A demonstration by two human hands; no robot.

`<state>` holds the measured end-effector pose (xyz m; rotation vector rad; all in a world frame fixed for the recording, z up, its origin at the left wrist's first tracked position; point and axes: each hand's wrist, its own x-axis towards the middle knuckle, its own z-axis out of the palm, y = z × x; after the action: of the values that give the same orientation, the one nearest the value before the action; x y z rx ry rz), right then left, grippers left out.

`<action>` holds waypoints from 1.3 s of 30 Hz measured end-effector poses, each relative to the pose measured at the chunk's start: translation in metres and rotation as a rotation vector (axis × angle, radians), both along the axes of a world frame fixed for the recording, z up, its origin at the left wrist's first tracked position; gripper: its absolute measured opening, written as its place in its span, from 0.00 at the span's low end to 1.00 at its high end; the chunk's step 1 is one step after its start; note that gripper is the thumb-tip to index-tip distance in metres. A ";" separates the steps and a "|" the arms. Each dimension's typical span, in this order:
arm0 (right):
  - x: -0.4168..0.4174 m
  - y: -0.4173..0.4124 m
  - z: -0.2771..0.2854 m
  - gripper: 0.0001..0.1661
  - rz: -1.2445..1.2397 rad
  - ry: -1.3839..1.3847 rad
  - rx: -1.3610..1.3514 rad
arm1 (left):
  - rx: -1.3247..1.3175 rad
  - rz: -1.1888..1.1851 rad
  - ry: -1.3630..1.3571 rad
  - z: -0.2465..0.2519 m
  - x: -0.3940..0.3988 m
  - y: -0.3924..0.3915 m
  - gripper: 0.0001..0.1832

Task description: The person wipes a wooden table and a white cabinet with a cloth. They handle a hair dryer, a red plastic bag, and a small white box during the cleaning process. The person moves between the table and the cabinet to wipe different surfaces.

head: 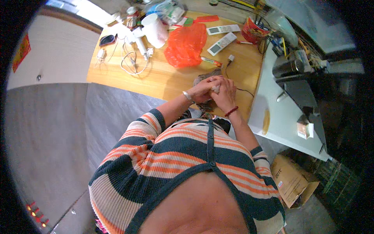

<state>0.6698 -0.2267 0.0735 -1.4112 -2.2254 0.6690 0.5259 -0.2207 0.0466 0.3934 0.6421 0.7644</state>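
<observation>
My left hand [204,89], with a silver bracelet at the wrist, meets my right hand [225,93], with a dark red bead bracelet, over the near edge of the wooden table [152,84]. Between the fingers shows a small whitish thing [216,88], too small to name; which hand grips it I cannot tell. Beneath and around both hands lies a crumpled grey-brown cloth or bag [207,106], partly hidden by them. Just beyond are a red plastic bag [187,45], a colourful tube [211,61] and a cable's plug [230,58].
Two white remote controls [223,29] [222,44] lie near a red container of pens [253,30]. A paper roll [155,30], a white device with a cable [140,44] and a phone [107,40] are at the left. A cardboard box [290,178] stands low right.
</observation>
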 end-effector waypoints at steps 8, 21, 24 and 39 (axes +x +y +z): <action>-0.036 0.009 -0.036 0.40 0.043 0.282 -0.256 | 0.198 0.417 1.141 -0.046 -0.173 0.057 0.11; -0.068 -0.018 -0.046 0.33 -0.106 -0.025 -0.269 | 0.589 0.098 1.942 -0.094 -0.286 0.121 0.11; -0.090 -0.005 -0.013 0.29 -0.127 0.000 -0.149 | 0.580 0.381 1.541 -0.077 -0.281 0.099 0.09; -0.215 0.033 -0.033 0.20 -0.245 0.489 -0.350 | -0.186 0.291 -0.143 -0.026 -0.223 0.025 0.25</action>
<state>0.4545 -0.1934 0.0409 -1.4510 -1.5827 1.2070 0.3030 -0.1959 0.0209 0.0729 0.6368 0.9911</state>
